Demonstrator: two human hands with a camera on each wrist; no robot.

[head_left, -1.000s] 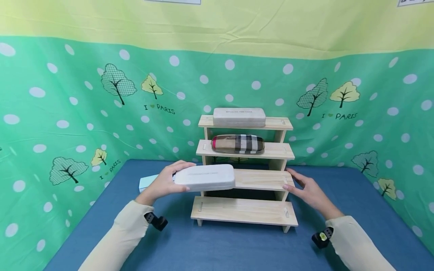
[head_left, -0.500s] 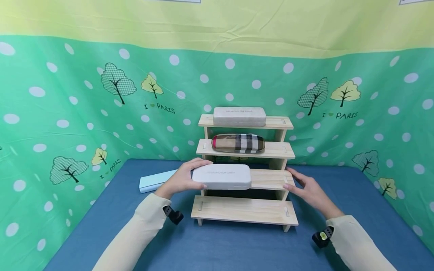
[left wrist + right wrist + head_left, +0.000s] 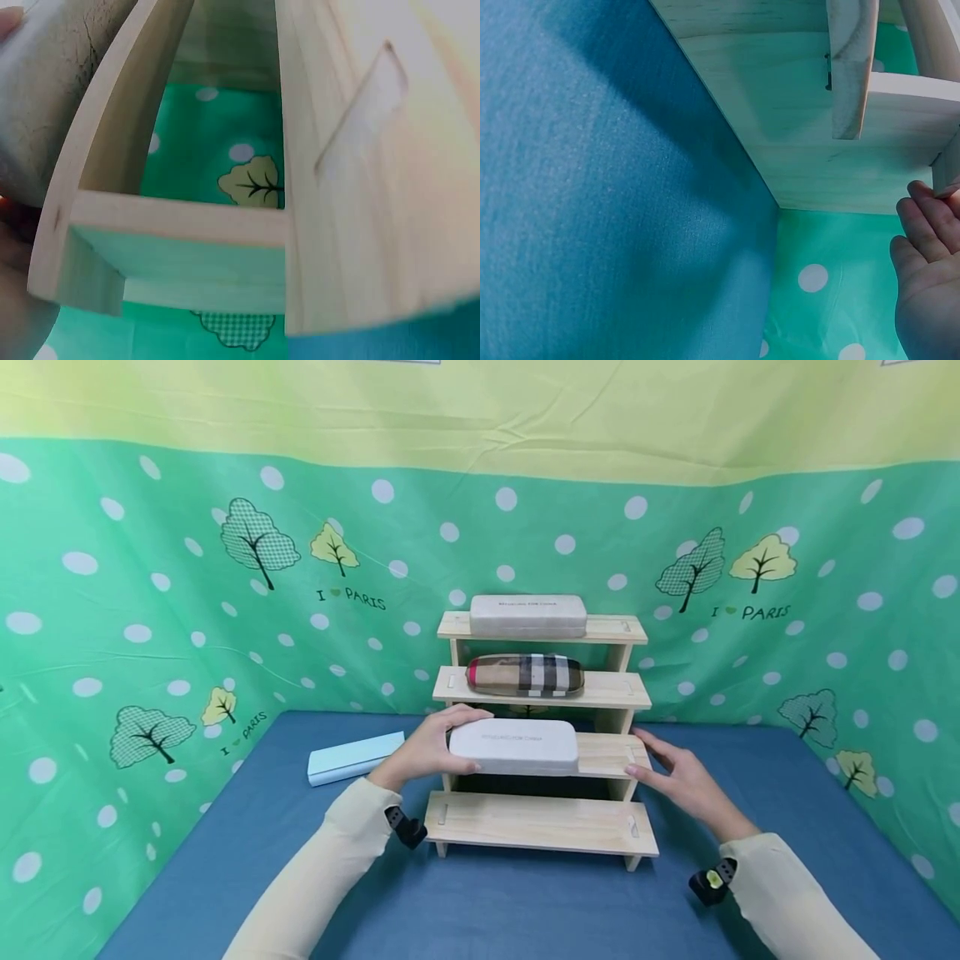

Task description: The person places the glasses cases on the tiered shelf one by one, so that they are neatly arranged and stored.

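White case gripped, hands flanking shelf

Btm shelf lying open from front; 2nd shelf up: L hand + white case blocking L side, R hand blocking R end, bare gap showing btwn.

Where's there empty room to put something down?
The bottom shelf is bare. So is the blue table in front of it, between the sleeves. The next shelf up is crowded: the left hand grips a white case there, the right hand touches its right end. The top two shelves each hold a case; a pale-blue case lies left of them.
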